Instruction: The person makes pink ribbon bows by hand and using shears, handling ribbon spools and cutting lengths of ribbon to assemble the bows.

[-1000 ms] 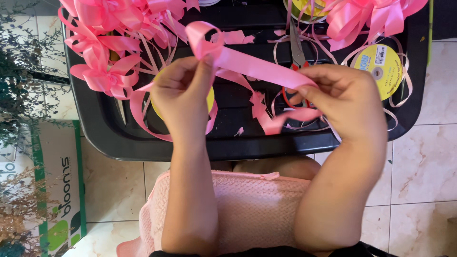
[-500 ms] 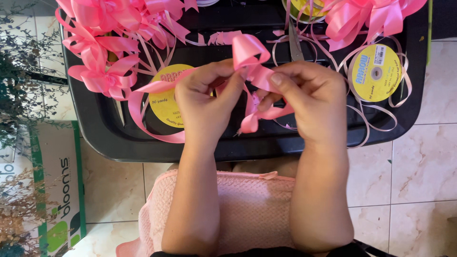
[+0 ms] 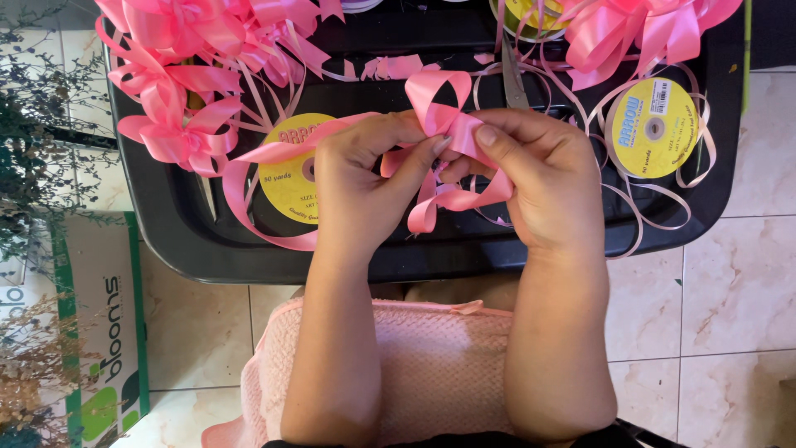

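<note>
Single head-worn view, looking straight down, close over the black tray (image 3: 166, 241), lap below

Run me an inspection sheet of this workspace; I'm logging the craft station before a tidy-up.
Surface: black tray over a tiled floor.
Job's things: pink ribbon folded into loops, pinched between both hands.
Clutter: finished bows at upper left and upper right, two yellow spools, scissors, loose ribbon strips.
Grippers: left hand and right hand both pinch the ribbon.
Cables: nothing seen.
Surroundings: pink towel on lap, box and dried flowers at left.
</note>
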